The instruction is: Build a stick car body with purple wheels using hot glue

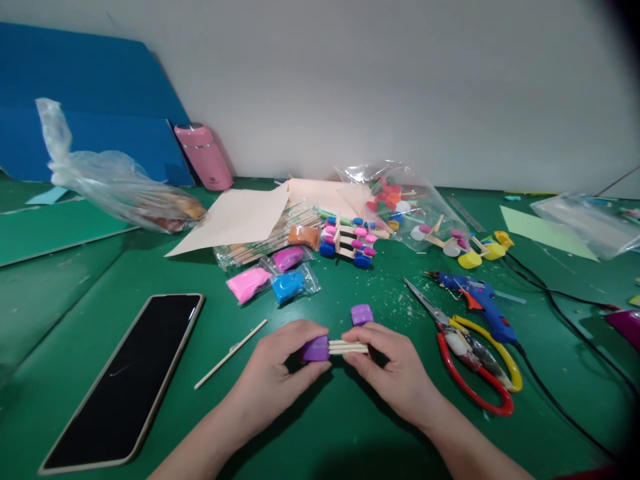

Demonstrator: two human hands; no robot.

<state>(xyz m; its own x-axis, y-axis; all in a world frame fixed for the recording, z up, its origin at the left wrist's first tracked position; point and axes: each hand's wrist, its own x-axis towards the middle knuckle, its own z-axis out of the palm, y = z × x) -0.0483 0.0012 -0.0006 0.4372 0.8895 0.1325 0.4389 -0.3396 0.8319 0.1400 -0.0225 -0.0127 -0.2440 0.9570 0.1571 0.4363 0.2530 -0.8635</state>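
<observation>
My left hand [287, 363] is closed round a purple block [316, 349], thumb below and fingers above. Several short pale wooden sticks [343, 347] point out of the block's right side. Their other end is pinched between the thumb and fingers of my right hand [387, 357]. A second purple block [361, 315] lies on the green table just beyond my right fingers. To the left of my left hand rests one longer wooden stick [231, 355]. Whether the sticks go into the block or only touch it I cannot tell.
Red-and-yellow scissors [473, 363] and a blue glue gun [475, 300] with a black cord lie right. A phone [125, 380] is at left. Behind are bagged clay packets [289, 283], small wheeled stick models [350, 241], a pink bottle [205, 157] and plastic bags [125, 183].
</observation>
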